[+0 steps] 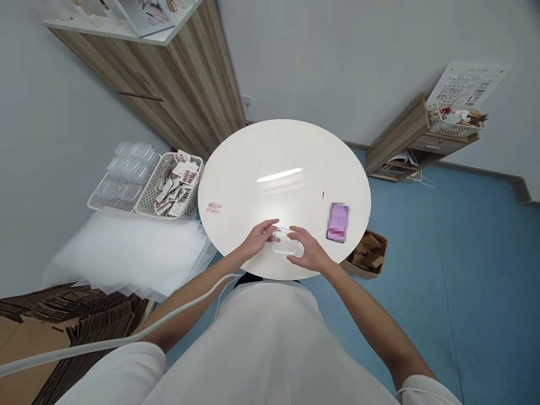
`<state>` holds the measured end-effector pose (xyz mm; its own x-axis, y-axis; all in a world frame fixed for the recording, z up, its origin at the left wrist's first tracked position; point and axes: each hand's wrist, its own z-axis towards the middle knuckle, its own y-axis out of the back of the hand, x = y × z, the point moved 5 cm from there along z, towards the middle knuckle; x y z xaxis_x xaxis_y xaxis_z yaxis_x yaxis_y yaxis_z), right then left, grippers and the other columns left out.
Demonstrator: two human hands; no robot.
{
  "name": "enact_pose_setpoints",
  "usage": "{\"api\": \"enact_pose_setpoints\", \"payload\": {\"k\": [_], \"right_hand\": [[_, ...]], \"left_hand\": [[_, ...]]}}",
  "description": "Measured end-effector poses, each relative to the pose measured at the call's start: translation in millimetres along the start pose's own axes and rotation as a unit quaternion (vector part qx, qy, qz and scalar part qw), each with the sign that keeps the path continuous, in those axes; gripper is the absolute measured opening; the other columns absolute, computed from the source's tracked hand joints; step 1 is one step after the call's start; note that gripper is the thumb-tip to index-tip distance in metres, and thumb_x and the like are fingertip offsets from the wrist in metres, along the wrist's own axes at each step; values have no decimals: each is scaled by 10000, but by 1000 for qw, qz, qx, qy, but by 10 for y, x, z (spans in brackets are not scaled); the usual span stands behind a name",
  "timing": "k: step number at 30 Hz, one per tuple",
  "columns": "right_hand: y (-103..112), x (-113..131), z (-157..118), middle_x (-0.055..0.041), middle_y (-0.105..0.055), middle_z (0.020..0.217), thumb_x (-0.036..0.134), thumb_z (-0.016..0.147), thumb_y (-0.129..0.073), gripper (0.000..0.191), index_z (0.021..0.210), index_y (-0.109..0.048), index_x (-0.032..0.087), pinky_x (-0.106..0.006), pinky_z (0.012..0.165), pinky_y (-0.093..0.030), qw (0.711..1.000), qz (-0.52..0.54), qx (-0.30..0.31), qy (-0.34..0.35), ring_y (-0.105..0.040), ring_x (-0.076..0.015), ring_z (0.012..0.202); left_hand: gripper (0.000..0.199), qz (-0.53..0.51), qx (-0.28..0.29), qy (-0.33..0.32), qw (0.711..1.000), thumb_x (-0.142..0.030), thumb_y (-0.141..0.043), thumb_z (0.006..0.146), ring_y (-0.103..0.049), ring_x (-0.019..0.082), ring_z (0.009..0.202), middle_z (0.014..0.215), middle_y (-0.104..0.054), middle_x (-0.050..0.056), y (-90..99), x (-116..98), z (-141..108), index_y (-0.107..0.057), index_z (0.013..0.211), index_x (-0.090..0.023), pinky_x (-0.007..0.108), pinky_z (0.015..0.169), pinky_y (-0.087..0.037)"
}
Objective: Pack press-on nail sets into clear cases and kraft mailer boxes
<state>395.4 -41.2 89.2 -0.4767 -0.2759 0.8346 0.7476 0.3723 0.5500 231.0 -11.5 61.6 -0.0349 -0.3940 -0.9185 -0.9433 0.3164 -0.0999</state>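
Note:
A small clear plastic box (285, 245) is between my hands, over the front part of the round white table (287, 146). My left hand (258, 238) grips its left edge, thumb and fingers curled at the upper corner. From the right, my right hand (311, 251) spans the box, fingers on its upper edge and thumb near the lower right corner. Whether the box touches the tabletop, I cannot tell. A small card with pinkish oval pieces (214, 208) lies at the table's left side. To the right of my hands is a blurred purple phone-like rectangle (338, 221).
Left of the table, a white basket (145, 197) holds many small cards, beside stacked clear trays (126, 169). White sheets (122, 253) lie nearer me, above folded cardboard (101, 320). A cardboard box (385, 247) stands on the floor at right. A white cable (126, 340) crosses my left arm.

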Motion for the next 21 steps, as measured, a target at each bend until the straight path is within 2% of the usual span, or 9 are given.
{"api": "enact_pose_setpoints", "payload": {"k": [2,4,5,6,8,10,13,18,21], "right_hand": [[26,3,2,-107,-424,1265,260,613,-662,576,1144,-444,224,-410,898,-442,1000,14,-23,2,-415,-240,1170],[18,12,6,-110,-444,1246,269,595,-673,574,1123,-454,219,-406,890,-448,999,24,-37,0,-425,-245,1163],[3,21,11,-112,-450,1241,270,588,-677,565,1108,-462,216,-402,886,-450,999,24,-39,0,-433,-246,1156],[-16,34,21,-114,-456,1236,270,581,-680,557,1094,-469,212,-399,883,-451,999,21,-40,1,-441,-247,1149],[-47,70,49,-118,-463,1233,273,572,-684,549,1077,-478,208,-397,880,-448,999,5,-43,4,-453,-249,1138],[-56,114,83,-124,-467,1234,282,570,-684,550,1074,-479,207,-403,881,-440,999,-17,-49,10,-459,-254,1135],[-43,174,123,-130,-480,1222,299,567,-684,550,1070,-480,209,-406,869,-438,997,-46,-57,22,-469,-260,1125],[-1,213,117,-133,-510,1176,299,550,-678,502,1009,-499,206,-398,837,-446,992,-64,-108,28,-495,-264,1089],[-13,212,109,-102,-574,1038,287,538,-666,468,972,-507,211,-390,837,-443,989,-48,-134,34,-504,-262,1075]], "left_hand": [[714,56,46,-37,997,-476,-633,646,-586,141,791,1083,-548,70,24,-28,-70,-371,1277,-268,324,771,-439],[980,140,79,-77,984,-413,-750,509,-565,131,782,1150,-500,75,51,-44,-135,-243,1339,-293,345,811,-426],[1047,178,88,-93,976,-387,-777,466,-554,127,773,1152,-492,73,69,-49,-155,-219,1347,-297,353,818,-423],[1055,206,92,-106,968,-377,-784,453,-544,126,769,1137,-497,69,88,-57,-163,-226,1345,-294,355,818,-424],[950,233,95,-127,959,-382,-765,493,-526,125,766,1078,-516,59,124,-81,-154,-302,1316,-277,342,795,-435],[838,230,106,-145,956,-371,-744,535,-514,120,755,1032,-522,51,142,-121,-131,-370,1276,-259,320,763,-448],[774,204,126,-160,958,-335,-726,571,-511,109,736,1004,-515,45,145,-181,-102,-384,1261,-251,298,728,-459],[783,146,142,-147,968,-303,-733,566,-536,106,721,1002,-513,42,116,-207,-74,-377,1262,-259,301,711,-467],[796,101,159,-122,975,-285,-745,559,-559,120,751,1021,-515,56,92,-176,-68,-375,1263,-254,309,722,-469]]}}
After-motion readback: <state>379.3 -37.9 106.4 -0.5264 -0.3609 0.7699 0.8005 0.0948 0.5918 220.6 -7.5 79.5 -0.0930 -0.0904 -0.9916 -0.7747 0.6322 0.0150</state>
